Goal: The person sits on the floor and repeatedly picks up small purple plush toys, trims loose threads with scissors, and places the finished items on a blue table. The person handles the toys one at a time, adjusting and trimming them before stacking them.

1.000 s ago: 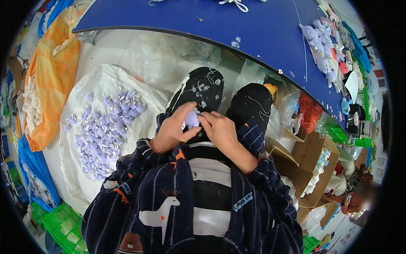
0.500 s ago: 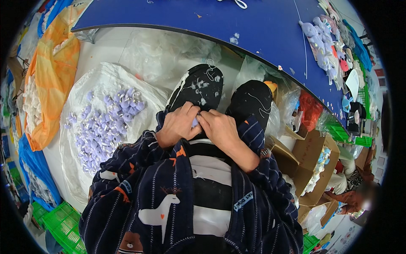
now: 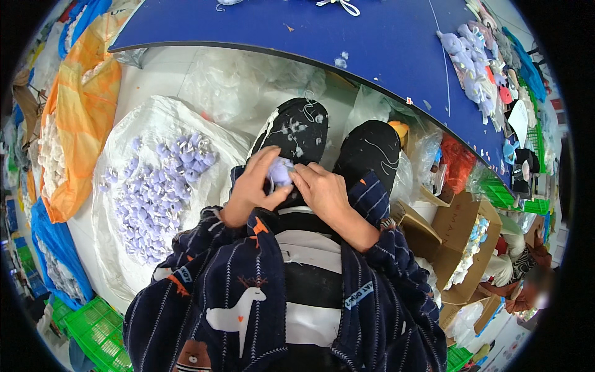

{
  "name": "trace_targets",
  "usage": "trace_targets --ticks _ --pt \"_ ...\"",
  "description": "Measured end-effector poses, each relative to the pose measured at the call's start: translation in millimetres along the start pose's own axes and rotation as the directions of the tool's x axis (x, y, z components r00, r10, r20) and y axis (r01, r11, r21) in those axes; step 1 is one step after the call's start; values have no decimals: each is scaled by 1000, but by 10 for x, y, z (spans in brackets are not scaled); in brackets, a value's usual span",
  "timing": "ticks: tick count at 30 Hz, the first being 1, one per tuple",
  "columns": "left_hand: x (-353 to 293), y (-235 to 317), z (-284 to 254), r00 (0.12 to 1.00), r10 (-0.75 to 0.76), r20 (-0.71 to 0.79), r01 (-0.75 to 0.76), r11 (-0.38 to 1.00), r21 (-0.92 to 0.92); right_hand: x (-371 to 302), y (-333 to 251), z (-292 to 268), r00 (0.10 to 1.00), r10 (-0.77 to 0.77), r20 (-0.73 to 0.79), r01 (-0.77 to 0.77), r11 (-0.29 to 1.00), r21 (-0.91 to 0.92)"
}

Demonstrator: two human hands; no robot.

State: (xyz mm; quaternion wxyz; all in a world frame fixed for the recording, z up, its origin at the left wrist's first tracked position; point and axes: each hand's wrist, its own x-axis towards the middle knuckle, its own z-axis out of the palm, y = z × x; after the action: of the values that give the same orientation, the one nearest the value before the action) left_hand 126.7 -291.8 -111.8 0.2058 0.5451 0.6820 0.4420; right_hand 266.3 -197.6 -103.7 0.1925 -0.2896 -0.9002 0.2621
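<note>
Above my lap, my left hand (image 3: 249,189) curls its fingers and thumb around a small lavender plush piece (image 3: 280,173). My right hand (image 3: 321,190) pinches at the right side of the same piece, with thumb and forefinger closed. Whether a small tool sits in that pinch cannot be made out. To my left, many similar lavender plush pieces (image 3: 152,208) with whitish tags or strips lie heaped on a white plastic sack (image 3: 113,260).
A blue table (image 3: 372,37) curves across the front, with lavender plush toys (image 3: 472,68) at its right. An orange sack (image 3: 77,124) and green crate (image 3: 96,328) stand left. An open cardboard box (image 3: 455,239) is at right, near another person (image 3: 511,260).
My left hand has opened outward and its fingers have lifted, so more of the lavender plush piece shows. My right hand stays nearly in place.
</note>
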Motion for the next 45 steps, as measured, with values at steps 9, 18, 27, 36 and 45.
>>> trace_targets --ticks 9,18,27,36,45 --pt "-48 -32 -201 966 -250 70 259 933 -250 -75 -119 -64 994 -97 49 102 989 -110" --pt "-35 100 -324 980 106 171 -137 973 183 -143 -199 -97 980 -158 117 171 979 -114" --pt "-171 10 -305 985 -46 167 49 999 -15 -167 -273 -131 970 -173 172 194 974 -116" --pt "-475 -74 10 944 -111 310 225 904 -364 -163 -251 -54 963 -197 181 234 949 -212" --pt "-268 -201 -370 673 -622 400 725 448 -523 -141 -281 -71 958 -239 160 271 936 -222"
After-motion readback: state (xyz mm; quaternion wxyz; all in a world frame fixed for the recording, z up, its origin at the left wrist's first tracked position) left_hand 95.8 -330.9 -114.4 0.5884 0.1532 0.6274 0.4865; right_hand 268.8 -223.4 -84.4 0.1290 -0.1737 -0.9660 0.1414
